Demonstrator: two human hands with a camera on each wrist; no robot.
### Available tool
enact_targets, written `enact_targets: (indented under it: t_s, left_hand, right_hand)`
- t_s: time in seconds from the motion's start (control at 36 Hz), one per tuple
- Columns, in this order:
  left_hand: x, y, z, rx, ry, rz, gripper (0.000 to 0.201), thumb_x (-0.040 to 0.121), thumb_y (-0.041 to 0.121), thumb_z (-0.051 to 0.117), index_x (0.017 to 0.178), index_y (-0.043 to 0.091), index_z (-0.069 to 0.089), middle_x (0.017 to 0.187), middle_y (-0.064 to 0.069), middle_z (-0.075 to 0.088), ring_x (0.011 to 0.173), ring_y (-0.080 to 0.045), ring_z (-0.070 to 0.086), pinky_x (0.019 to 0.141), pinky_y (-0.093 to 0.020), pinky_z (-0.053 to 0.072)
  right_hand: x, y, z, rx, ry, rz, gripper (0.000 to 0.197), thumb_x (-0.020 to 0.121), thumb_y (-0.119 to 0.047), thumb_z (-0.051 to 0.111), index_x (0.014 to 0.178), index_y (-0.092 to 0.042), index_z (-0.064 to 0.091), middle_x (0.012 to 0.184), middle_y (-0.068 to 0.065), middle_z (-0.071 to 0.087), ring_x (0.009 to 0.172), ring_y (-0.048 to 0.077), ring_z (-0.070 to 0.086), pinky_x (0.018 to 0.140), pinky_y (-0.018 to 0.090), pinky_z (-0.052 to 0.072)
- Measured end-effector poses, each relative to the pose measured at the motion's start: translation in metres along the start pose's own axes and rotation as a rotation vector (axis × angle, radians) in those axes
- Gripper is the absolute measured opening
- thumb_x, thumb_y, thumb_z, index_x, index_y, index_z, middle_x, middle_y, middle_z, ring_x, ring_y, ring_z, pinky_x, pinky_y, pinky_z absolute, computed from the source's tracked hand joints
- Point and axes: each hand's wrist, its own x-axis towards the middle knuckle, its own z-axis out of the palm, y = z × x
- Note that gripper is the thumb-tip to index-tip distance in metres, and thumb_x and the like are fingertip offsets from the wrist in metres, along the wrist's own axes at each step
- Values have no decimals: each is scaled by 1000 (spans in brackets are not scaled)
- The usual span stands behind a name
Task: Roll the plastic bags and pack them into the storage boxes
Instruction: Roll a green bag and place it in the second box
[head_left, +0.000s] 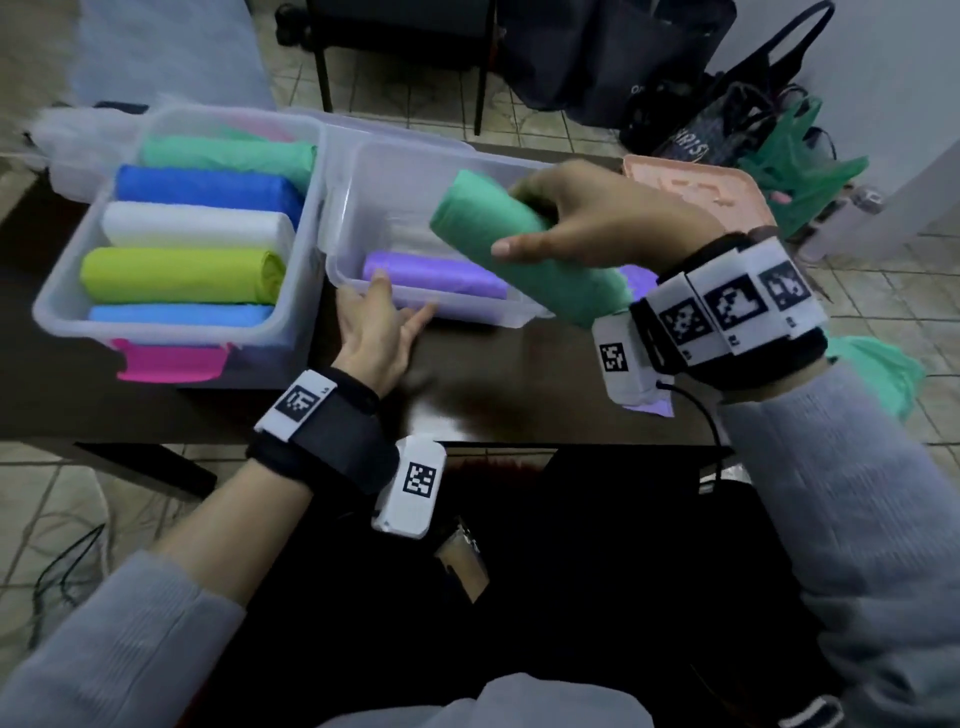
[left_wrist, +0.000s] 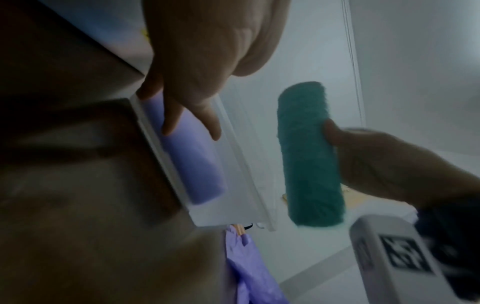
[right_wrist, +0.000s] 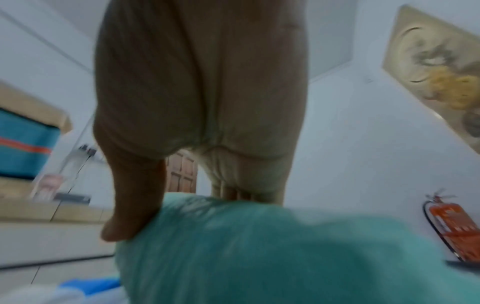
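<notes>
My right hand (head_left: 550, 218) grips a rolled green bag (head_left: 498, 244) (left_wrist: 309, 156) (right_wrist: 259, 246) and holds it tilted in the air above the right clear storage box (head_left: 343, 208). One purple roll (head_left: 431, 273) (left_wrist: 192, 162) lies along that box's near wall. My left hand (head_left: 379, 322) (left_wrist: 192, 82) rests with straight fingers against the near wall of this box. The left clear storage box (head_left: 57, 280) holds several rolls: green, blue, white, lime and light blue.
A pink lid (head_left: 166, 358) lies under the left box. A peach lid (head_left: 696, 187) sits behind my right hand. Loose purple plastic (head_left: 639, 280) (left_wrist: 249, 267) and a green bag (head_left: 878, 369) lie at the table's right edge. Dark bags (head_left: 649, 67) stand on the floor beyond.
</notes>
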Motion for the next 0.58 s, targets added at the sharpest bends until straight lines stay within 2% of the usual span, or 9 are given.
enact_targets:
  t_s: [0.08, 0.14, 0.25, 0.33, 0.42, 0.5, 0.58]
  left_hand:
    - [-3, -7, -11, -70, -41, -9, 41, 103, 7, 31, 144, 7, 27, 136, -18, 45, 110, -37, 55, 65, -34, 59]
    - [-6, -10, -15, -106, -39, -9, 40, 102, 5, 30, 142, 9, 30, 131, -16, 47, 115, -39, 54, 60, -31, 59]
    - [-9, -13, -19, -121, -40, 5, 38, 102, 3, 31, 140, 7, 32, 125, -17, 48, 118, -39, 51, 61, -32, 59]
    - [-9, -16, -21, -133, -37, 6, 40, 101, 3, 32, 141, 7, 31, 133, -21, 46, 121, -40, 50, 63, -33, 59]
    - [-10, -18, -24, -131, -50, 9, 41, 101, 2, 32, 142, 8, 30, 143, -25, 38, 126, -41, 46, 70, -37, 59]
    - [-10, -21, -27, -139, -46, -1, 42, 101, 1, 34, 142, 7, 27, 145, -29, 30, 130, -44, 38, 72, -37, 58]
    - [-9, -22, -27, -142, -52, 1, 42, 100, 1, 34, 141, 6, 28, 145, -30, 28, 131, -45, 37, 71, -37, 59]
  right_hand:
    - [29, -11, 1, -55, 68, 7, 53, 82, -41, 68, 124, -14, 49, 110, -2, 53, 98, 14, 50, 81, 26, 39]
    - [48, -18, 7, -152, 75, -18, 53, 84, -37, 67, 125, -11, 49, 116, 3, 53, 101, 17, 49, 80, 24, 34]
    - [85, -24, 26, -274, 7, -18, 53, 84, -34, 67, 127, -8, 49, 130, 10, 52, 118, 25, 48, 86, 26, 35]
    - [107, -23, 40, -299, -67, 32, 54, 85, -36, 67, 127, -8, 50, 129, 10, 53, 118, 26, 49, 89, 27, 36]
    - [118, -21, 50, -273, -125, 69, 52, 87, -35, 64, 129, -6, 49, 130, 11, 52, 118, 27, 48, 93, 29, 36]
    - [124, -20, 54, -253, -142, 63, 50, 90, -32, 60, 130, -5, 48, 131, 12, 51, 118, 26, 48, 89, 26, 34]
    - [126, -21, 56, -261, -149, 65, 48, 92, -33, 56, 131, -6, 48, 131, 12, 52, 117, 26, 48, 87, 25, 32]
